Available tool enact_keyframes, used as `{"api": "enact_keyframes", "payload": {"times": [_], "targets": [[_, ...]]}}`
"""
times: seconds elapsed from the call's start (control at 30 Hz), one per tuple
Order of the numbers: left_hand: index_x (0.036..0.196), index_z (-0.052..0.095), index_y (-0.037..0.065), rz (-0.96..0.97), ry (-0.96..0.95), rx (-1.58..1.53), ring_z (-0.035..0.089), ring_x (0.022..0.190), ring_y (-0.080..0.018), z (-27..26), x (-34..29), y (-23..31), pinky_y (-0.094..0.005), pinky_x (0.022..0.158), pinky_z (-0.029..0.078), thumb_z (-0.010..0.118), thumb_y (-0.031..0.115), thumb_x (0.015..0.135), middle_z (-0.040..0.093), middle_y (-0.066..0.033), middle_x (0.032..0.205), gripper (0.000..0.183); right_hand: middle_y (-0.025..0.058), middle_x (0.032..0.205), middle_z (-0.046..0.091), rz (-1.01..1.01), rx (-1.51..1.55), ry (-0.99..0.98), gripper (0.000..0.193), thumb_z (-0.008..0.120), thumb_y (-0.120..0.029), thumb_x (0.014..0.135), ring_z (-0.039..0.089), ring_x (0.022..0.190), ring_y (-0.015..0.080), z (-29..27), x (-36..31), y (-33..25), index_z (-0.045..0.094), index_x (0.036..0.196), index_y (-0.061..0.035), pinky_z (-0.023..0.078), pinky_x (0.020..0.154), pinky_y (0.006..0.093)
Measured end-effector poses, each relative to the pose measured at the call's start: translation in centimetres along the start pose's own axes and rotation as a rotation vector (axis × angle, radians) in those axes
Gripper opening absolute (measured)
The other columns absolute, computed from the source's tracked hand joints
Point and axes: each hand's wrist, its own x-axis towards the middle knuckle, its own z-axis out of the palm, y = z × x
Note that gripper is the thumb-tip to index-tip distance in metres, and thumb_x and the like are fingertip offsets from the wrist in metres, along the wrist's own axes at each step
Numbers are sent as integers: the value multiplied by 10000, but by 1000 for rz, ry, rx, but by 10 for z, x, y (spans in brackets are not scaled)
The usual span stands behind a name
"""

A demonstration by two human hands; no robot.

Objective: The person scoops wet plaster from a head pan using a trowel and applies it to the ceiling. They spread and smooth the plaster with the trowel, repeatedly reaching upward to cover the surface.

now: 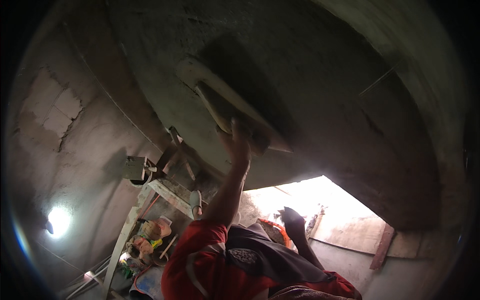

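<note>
My left hand (237, 142) reaches up and is wrapped round the handle of a long plastering float (225, 100). The float has a broad, pale blade that tapers toward one end. It lies against, or very close to, a grey plastered surface (325, 95) and casts a dark shadow on it. Lower and to the right, my right hand (292, 217) is a dark shape against bright light. Its fingers are too dark to read, and I cannot make out whether it holds anything. An orange-rimmed bucket (280, 231) is close to it.
A wooden frame (131, 225) stands at the lower left, with a small box (135, 168) near its top. Below it lies a heap of mixed items (150, 237). A pale shoe (196, 201) shows beside my left arm. At left a lamp (59, 221) glows; a bright opening (320, 197) is at right.
</note>
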Motion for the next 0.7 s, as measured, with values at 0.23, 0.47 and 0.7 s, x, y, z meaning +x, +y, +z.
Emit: {"api": "enact_keyframes", "payload": {"times": [0.23,0.47,0.7], "targets": [[1153,394,-32,-26,-471,190,526,922,-155,-28,-88,72,-308,768,467,652,59,760,516,-120,1026,479,228,1134,541,-549,22,302,532,640,-22,708,539,1044,372,7,60,-149,457,1204,38,457,870,421],[1136,410,-44,-96,-744,449,535,954,-219,-49,-52,98,-342,817,454,731,140,698,516,-156,1047,574,239,994,549,-557,159,411,498,672,-112,695,550,950,395,80,90,-177,481,1127,46,465,797,426],[1236,417,9,401,-1317,575,474,1130,-317,-84,54,149,-405,948,392,742,236,714,447,-179,1240,656,116,1024,532,-190,455,784,376,613,-72,804,550,929,207,163,118,-213,476,1146,1,472,735,300]]}}
